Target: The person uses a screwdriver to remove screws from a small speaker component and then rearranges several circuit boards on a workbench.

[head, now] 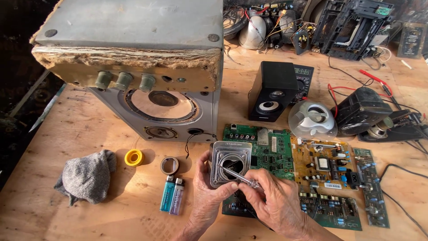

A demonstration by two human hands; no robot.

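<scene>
**Head view: both hands busy on a square metal frame, mid-bench**

Far left on the plywood bench (pixel 89 134): crumpled grey cloth (pixel 85 177), lying loose. Just right of it, a yellow tape roll (pixel 133 157), then a brown tape ring (pixel 169 165). Below that ring, two lighters side by side and touching, one teal (pixel 167 193), one violet (pixel 177 196). Looming behind all of this, a big grey speaker cabinet (pixel 151 67) with a ragged, crumbling front edge, three knobs and an exposed cone.

Centre now: left hand (pixel 206 196) wrapped around the lower left edge of the square metal frame (pixel 229 163), thumb pressed across its face, holding it tilted up over the green circuit board (pixel 267 149). Right hand (pixel 274 203) pinched shut on a clear-handled screwdriver (pixel 238 177), tip poked into the round opening of the frame. Hands touching each other at the fingers.

Moving right: small black speaker (pixel 273 91) standing upright behind the green board, silver dome-shaped speaker (pixel 312 119) just beside it, yellow power board (pixel 327 163) in front. Further right, a black speaker shell (pixel 360 111) tipped over, red leads trailing behind. Back edge: heap of wires and black plastic chassis parts.
</scene>
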